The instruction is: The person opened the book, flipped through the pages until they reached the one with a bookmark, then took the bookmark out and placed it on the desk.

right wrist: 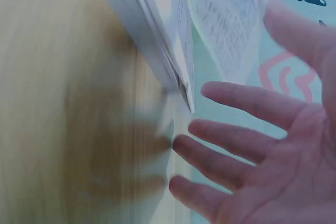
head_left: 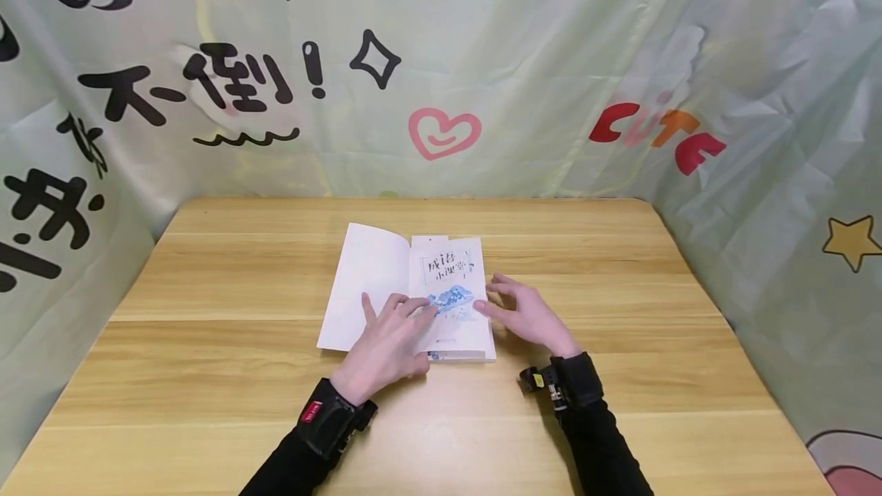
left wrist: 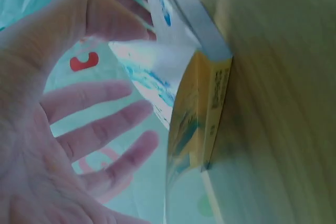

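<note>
A book (head_left: 475, 334) lies on the table, opened near its front. Its white left leaf (head_left: 368, 274) is spread to the left, and the right-hand title page (head_left: 448, 324) shows dark Chinese characters and a blue picture. My left hand (head_left: 389, 339) lies across the book's lower middle, its fingers extended near the fold. In the left wrist view the yellow spine (left wrist: 216, 103) faces that hand. At the right edge of the book is my right hand (head_left: 527, 316), thumb over the edge, fingers spread. A raised, printed page (right wrist: 226, 14) stands near the thumb in the right wrist view.
The book rests on a wooden table (head_left: 227, 274). A white tab (head_left: 429, 238) sticks out beyond the book's top edge. Pale printed cloth (head_left: 537, 60) hangs behind the table and along both sides. Each wrist wears a black strap with a small device (head_left: 540, 379).
</note>
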{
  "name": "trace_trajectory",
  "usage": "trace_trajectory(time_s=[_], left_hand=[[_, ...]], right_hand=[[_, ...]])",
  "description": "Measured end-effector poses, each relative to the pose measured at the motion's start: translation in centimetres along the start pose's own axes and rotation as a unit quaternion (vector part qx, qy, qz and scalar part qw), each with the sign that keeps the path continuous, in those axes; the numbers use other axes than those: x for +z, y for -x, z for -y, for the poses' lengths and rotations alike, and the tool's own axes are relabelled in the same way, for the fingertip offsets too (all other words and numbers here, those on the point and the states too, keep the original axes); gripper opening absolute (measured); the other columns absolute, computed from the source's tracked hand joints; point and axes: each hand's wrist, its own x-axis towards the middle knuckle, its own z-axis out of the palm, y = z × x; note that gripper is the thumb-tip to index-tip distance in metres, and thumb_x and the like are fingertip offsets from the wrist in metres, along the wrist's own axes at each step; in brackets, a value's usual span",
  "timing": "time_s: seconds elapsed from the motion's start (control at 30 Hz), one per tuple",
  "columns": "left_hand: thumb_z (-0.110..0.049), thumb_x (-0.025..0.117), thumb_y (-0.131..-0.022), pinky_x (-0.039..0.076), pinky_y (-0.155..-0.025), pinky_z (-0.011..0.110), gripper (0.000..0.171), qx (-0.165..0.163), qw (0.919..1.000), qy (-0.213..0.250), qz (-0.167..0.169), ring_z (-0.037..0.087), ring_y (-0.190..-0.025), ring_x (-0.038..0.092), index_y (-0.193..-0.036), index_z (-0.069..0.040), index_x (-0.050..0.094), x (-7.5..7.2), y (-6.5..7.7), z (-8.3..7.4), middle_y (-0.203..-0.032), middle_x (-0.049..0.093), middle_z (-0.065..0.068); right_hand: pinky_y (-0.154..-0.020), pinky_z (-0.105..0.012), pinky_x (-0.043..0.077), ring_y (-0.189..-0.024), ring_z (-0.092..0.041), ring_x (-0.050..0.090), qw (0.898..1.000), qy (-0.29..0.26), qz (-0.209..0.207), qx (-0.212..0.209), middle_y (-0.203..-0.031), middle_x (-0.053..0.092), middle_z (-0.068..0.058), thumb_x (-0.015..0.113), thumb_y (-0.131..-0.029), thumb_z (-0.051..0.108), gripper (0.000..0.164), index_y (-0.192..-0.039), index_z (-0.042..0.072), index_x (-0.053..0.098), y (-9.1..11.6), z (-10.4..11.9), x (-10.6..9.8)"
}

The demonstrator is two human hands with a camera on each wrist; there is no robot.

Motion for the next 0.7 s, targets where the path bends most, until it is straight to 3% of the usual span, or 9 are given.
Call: trace_trajectory(time_s=[0.07, 0.2, 0.3, 0.37, 0.43, 0.53, 0.6, 0.7], left_hand=[[-0.026, 0.076, -0.063, 0.017, -0.089, 0.084, 0.074, -0.005, 0.9999, -0.015, -0.001, 0.029, -0.116, 0.045, -0.133, -0.013, 0.057, 0.1, 0.0, -0.2, -0.129, 0.057, 0.007], [-0.029, 0.077, -0.061, 0.015, -0.09, 0.084, 0.08, -0.01, 0.9997, -0.023, -0.002, 0.03, -0.115, 0.044, -0.136, -0.013, 0.054, 0.4, -0.1, -0.5, -0.128, 0.056, 0.006], [-0.033, 0.076, -0.062, 0.014, -0.09, 0.084, 0.08, -0.012, 0.9994, -0.03, -0.008, 0.03, -0.114, 0.044, -0.136, -0.012, 0.054, 0.6, 0.0, -0.8, -0.127, 0.056, 0.005], [-0.037, 0.076, -0.063, 0.015, -0.09, 0.084, 0.081, -0.014, 0.9991, -0.035, -0.019, 0.03, -0.113, 0.045, -0.137, -0.012, 0.053, 0.7, 0.0, -0.9, -0.126, 0.056, 0.006], [-0.043, 0.075, -0.065, 0.016, -0.089, 0.084, 0.084, -0.019, 0.9986, -0.038, -0.033, 0.03, -0.112, 0.045, -0.139, -0.011, 0.051, 0.9, 0.0, -1.0, -0.125, 0.057, 0.007], [-0.053, 0.072, -0.069, 0.018, -0.089, 0.083, 0.088, -0.028, 0.9978, -0.033, -0.051, 0.032, -0.11, 0.047, -0.141, -0.009, 0.048, 1.0, -0.1, -1.2, -0.124, 0.058, 0.009], [-0.057, 0.07, -0.071, 0.019, -0.09, 0.083, 0.09, -0.041, 0.9971, -0.019, -0.061, 0.032, -0.109, 0.048, -0.141, -0.007, 0.047, 0.8, -0.2, -1.3, -0.122, 0.059, 0.01], [-0.053, 0.069, -0.076, 0.02, -0.093, 0.081, 0.084, -0.071, 0.9935, 0.028, -0.084, 0.03, -0.108, 0.052, -0.141, -0.005, 0.047, 0.4, -0.5, -1.4, -0.116, 0.063, 0.008]], right_hand=[[-0.104, -0.064, 0.029, -0.13, -0.043, 0.037, 1.0, -0.015, -0.018, -0.006, -0.141, 0.043, -0.028, 0.058, -0.093, 0.04, 0.05, -0.117, -0.003, 0.065, -0.2, 0.1, 0.2], [-0.1, -0.063, 0.035, -0.123, -0.041, 0.046, 0.994, -0.096, -0.046, 0.003, -0.132, 0.054, -0.027, 0.059, -0.094, 0.028, 0.033, -0.095, -0.002, 0.072, -0.4, 0.6, 0.6], [-0.084, -0.045, 0.051, -0.099, -0.037, 0.058, 0.982, -0.182, -0.045, 0.024, -0.11, 0.065, -0.027, 0.059, -0.094, 0.018, 0.028, -0.087, -0.006, 0.07, -0.5, 1.2, 0.9], [-0.07, -0.034, 0.05, -0.082, -0.031, 0.058, 0.973, -0.223, -0.044, 0.038, -0.096, 0.068, -0.022, 0.058, -0.094, 0.015, 0.026, -0.089, -0.008, 0.069, -0.5, 1.7, 1.2], [-0.065, -0.029, 0.044, -0.074, -0.026, 0.056, 0.964, -0.259, -0.044, 0.047, -0.087, 0.069, -0.017, 0.057, -0.095, 0.015, 0.027, -0.092, -0.009, 0.069, -0.6, 2.1, 1.4], [-0.086, -0.04, 0.046, -0.089, -0.02, 0.06, 0.953, -0.297, -0.05, 0.044, -0.099, 0.07, -0.014, 0.056, -0.096, 0.021, 0.034, -0.101, -0.01, 0.068, -0.6, 2.6, 1.7], [-0.1, -0.05, 0.038, -0.104, -0.023, 0.059, 0.946, -0.319, -0.046, 0.026, -0.109, 0.068, -0.019, 0.052, -0.099, 0.023, 0.038, -0.107, -0.012, 0.065, -0.6, 2.9, 1.9], [-0.107, -0.055, 0.03, -0.114, -0.028, 0.055, 0.943, -0.33, -0.037, -0.008, -0.118, 0.064, -0.023, 0.046, -0.102, 0.024, 0.041, -0.113, -0.012, 0.063, -0.6, 3.2, 2.1]])
